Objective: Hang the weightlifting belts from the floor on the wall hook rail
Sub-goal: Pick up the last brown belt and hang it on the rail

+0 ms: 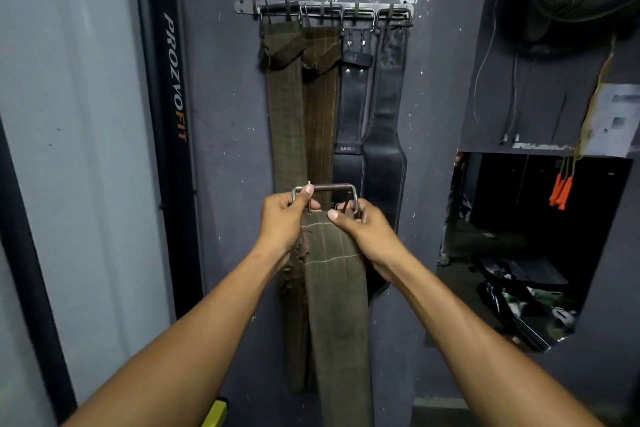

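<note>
Head view: the left hand [282,218] has its fingers curled round the left end of a rectangular grey metal buckle [325,196], the thumb [306,191] laid over the top left corner of the frame and a thin prong held beside it; the right hand [365,230] pinches the right side, its thumb [334,215] pressed flat on the top edge of the olive-green woven canvas weightlifting belt [334,305] and the other fingers wrapped behind the buckle's right end. The buckle sits upright between the two hands, and the belt hangs straight down from it, passing out of the bottom of the picture. This held belt is in front of the dark grey wall [225,114], well below the grey metal hook rail [323,9] fixed near the top. From that rail four belts hang side by side: an olive canvas belt [285,121], a brown stitched canvas belt [322,114], a black leather belt with rivets [351,107] and a wider black leather belt [386,121]. To the right orange-handled skipping ropes [561,191] hang beside an opening
</note>
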### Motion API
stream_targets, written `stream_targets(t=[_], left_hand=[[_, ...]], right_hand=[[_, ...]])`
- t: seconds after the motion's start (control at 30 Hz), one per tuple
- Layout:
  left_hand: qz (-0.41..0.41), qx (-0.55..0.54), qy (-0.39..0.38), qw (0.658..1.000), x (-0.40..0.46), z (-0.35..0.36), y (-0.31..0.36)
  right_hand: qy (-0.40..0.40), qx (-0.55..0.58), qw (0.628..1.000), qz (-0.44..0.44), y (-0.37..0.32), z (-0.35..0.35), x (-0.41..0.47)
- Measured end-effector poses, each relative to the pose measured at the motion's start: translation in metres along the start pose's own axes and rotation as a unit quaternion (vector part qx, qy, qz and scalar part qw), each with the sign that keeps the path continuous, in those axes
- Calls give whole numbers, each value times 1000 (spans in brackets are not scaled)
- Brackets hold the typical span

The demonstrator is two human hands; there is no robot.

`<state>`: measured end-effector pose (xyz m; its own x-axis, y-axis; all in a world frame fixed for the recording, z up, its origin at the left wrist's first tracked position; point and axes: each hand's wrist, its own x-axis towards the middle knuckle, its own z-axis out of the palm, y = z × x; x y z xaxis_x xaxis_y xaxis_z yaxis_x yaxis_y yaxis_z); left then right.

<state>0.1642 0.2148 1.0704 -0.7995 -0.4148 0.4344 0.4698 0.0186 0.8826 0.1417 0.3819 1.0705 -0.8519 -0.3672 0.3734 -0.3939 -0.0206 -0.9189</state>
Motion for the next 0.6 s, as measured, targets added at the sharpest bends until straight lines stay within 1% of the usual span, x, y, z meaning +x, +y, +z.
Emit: stream_targets(t=[0.07, 0.13, 0.23, 0.33, 0.37, 0.47, 0.53, 0.6], left_hand=[[-12, -17, 3, 1000, 1, 2, 1], [-18, -31, -14, 999, 0, 5, 5], [-28, -44, -69, 996, -4, 11, 8], [-42, -69, -121, 989, -15, 14, -1], [-55, -66, -138, 987, -21, 13, -6], [-92, 2, -180, 979, -38, 13, -25], [-74, -3, -179, 981, -42, 17, -32], [-48, -35, -163, 985, -36, 19, -30]], right_hand=[[2, 8, 1000, -13, 2, -1, -2], [15, 16, 1000, -21, 3, -2, -3], [65, 9, 997, -32, 0, -4, 0], [116, 40, 992, -21, -6, -10, 8], [132, 52, 990, -17, -9, -12, 11], [173, 76, 982, -12, -23, -15, 23], [164, 106, 981, 7, -31, -19, 29], [117, 154, 980, 44, -32, -21, 29]])
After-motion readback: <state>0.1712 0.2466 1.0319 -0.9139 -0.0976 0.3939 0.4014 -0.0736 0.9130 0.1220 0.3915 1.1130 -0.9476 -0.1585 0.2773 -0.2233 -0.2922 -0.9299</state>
